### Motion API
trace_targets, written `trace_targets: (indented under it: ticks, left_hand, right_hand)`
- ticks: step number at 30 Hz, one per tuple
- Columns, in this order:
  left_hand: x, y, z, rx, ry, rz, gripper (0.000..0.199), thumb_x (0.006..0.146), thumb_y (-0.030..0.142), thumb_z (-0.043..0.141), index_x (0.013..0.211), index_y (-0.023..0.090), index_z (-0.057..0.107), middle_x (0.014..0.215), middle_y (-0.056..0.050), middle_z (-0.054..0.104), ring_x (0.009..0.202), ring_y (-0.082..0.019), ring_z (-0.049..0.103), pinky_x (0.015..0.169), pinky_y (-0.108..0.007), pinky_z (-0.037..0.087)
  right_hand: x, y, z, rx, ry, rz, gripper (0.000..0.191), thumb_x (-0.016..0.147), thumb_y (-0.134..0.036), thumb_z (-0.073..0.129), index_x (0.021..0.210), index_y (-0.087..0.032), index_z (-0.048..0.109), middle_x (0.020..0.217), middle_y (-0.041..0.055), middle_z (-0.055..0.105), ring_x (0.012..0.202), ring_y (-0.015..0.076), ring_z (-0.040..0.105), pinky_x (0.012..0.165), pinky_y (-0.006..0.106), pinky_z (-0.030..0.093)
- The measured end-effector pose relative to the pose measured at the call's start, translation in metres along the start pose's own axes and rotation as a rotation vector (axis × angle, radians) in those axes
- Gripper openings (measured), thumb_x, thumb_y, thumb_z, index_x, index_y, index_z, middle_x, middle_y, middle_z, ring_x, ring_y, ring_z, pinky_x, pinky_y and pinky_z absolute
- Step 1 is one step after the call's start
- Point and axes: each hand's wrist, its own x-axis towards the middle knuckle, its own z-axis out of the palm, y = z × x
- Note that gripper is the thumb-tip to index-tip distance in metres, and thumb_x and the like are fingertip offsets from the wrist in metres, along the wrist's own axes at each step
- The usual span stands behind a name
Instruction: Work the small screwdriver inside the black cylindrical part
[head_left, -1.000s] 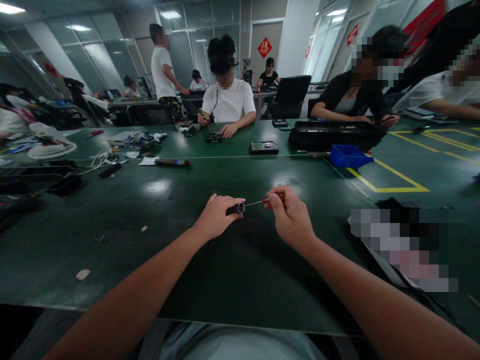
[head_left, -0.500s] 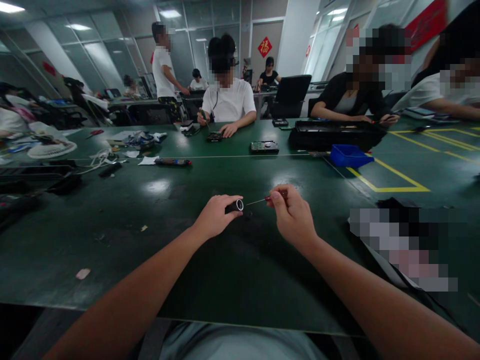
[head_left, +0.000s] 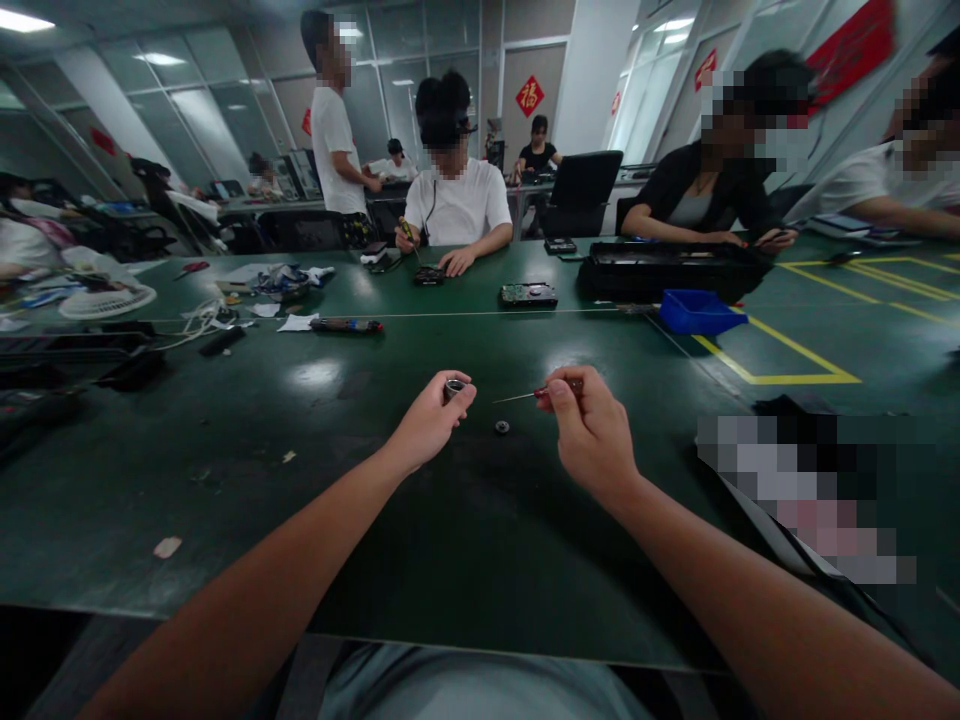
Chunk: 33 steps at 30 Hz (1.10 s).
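Observation:
A dark cylinder [head_left: 453, 388] with a silvery rim is in my left hand [head_left: 430, 422], its open end tipped upward and my fingers wrapped round it. My right hand [head_left: 595, 425] is closed on the red handle of a thin screwdriver [head_left: 541, 393]. The screwdriver's tip points left toward the cylinder, with a gap between them. On the green table [head_left: 465, 560], between and slightly below the hands, lies a small round dark part [head_left: 502, 427].
Across the table a person handles a small device [head_left: 429, 275]. Near it lie a circuit board [head_left: 529, 294], a blue tray [head_left: 697, 312], a long black case [head_left: 675, 270] and a pen-like tool [head_left: 347, 325]. Cables and parts lie at left.
My left hand has turned the cylinder from facing right to facing upward and shifted slightly up. The small round part now shows more clearly. My right hand has moved slightly right.

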Motion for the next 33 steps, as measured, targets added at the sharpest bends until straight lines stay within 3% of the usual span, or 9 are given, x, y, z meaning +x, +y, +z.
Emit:
trace_targets:
  ticks: [5, 10, 13, 17, 22, 25, 28, 33]
  left_hand:
    - [0.002, 0.016, 0.002, 0.417, -0.095, 0.111, 0.032, 0.091, 0.043, 0.063, 0.114, 0.020, 0.061, 0.104, -0.007, 0.067, 0.091, -0.024, 0.063, 0.081, -0.037, 0.051]
    - [0.012, 0.012, 0.019, 0.714, -0.287, 0.233, 0.027, 0.094, 0.032, 0.055, 0.118, 0.021, 0.062, 0.117, -0.008, 0.065, 0.105, -0.025, 0.062, 0.090, -0.039, 0.049]
    - [0.017, 0.011, 0.028, 0.859, -0.357, 0.231, 0.032, 0.096, 0.038, 0.052, 0.123, 0.024, 0.060, 0.118, -0.007, 0.064, 0.105, -0.025, 0.062, 0.086, -0.037, 0.051]
    - [0.021, 0.014, 0.033, 0.949, -0.387, 0.217, 0.028, 0.093, 0.043, 0.057, 0.112, 0.024, 0.065, 0.109, -0.007, 0.066, 0.096, -0.025, 0.064, 0.076, -0.034, 0.050]
    - [0.025, 0.013, 0.021, 0.813, -0.378, 0.169, 0.025, 0.091, 0.043, 0.060, 0.103, 0.022, 0.065, 0.099, -0.006, 0.068, 0.086, -0.023, 0.063, 0.070, -0.032, 0.045]
    - [0.029, 0.005, 0.002, 0.637, -0.289, 0.111, 0.026, 0.088, 0.043, 0.061, 0.103, 0.022, 0.065, 0.093, -0.004, 0.068, 0.082, -0.021, 0.062, 0.068, -0.031, 0.042]
    - [0.032, -0.004, -0.027, 0.442, -0.150, 0.050, 0.025, 0.085, 0.038, 0.060, 0.100, 0.020, 0.067, 0.090, -0.005, 0.067, 0.076, -0.018, 0.059, 0.067, -0.029, 0.042]
    - [0.024, -0.020, -0.089, -0.074, 0.078, -0.191, 0.025, 0.081, 0.036, 0.059, 0.095, 0.017, 0.066, 0.081, -0.003, 0.060, 0.055, -0.011, 0.047, 0.045, -0.023, 0.028]
  right_hand:
    - [0.001, -0.002, -0.003, 0.004, 0.027, -0.018, 0.017, 0.101, -0.035, 0.044, 0.098, -0.024, 0.056, 0.082, 0.0030, 0.070, 0.077, 0.0204, 0.069, 0.070, 0.036, 0.050]
    - [0.002, -0.002, -0.004, -0.010, 0.053, -0.040, 0.016, 0.102, -0.034, 0.044, 0.098, -0.024, 0.056, 0.081, 0.0025, 0.069, 0.075, 0.0194, 0.068, 0.069, 0.034, 0.050]
    - [0.002, 0.000, -0.003, 0.000, 0.059, -0.044, 0.016, 0.101, -0.034, 0.045, 0.098, -0.023, 0.056, 0.080, 0.0021, 0.069, 0.075, 0.0191, 0.069, 0.069, 0.035, 0.050]
    - [0.002, 0.000, -0.002, -0.009, 0.057, -0.044, 0.017, 0.101, -0.033, 0.045, 0.098, -0.022, 0.057, 0.080, 0.0018, 0.069, 0.073, 0.0186, 0.068, 0.068, 0.034, 0.050]
    - [0.002, 0.001, -0.004, -0.009, 0.047, -0.043, 0.018, 0.102, -0.034, 0.044, 0.098, -0.022, 0.057, 0.080, 0.0018, 0.069, 0.074, 0.0186, 0.068, 0.068, 0.034, 0.049]
    - [0.003, 0.001, -0.004, 0.002, 0.038, -0.040, 0.018, 0.102, -0.035, 0.044, 0.099, -0.023, 0.057, 0.081, 0.0020, 0.069, 0.075, 0.0189, 0.068, 0.070, 0.034, 0.050]
    - [0.003, 0.002, -0.003, 0.008, 0.025, -0.033, 0.018, 0.102, -0.035, 0.044, 0.100, -0.022, 0.057, 0.082, 0.0021, 0.069, 0.076, 0.0190, 0.068, 0.070, 0.034, 0.050]
    - [0.003, 0.005, -0.002, 0.018, 0.013, -0.020, 0.019, 0.102, -0.036, 0.044, 0.099, -0.023, 0.057, 0.082, 0.0021, 0.069, 0.076, 0.0192, 0.068, 0.070, 0.034, 0.050]
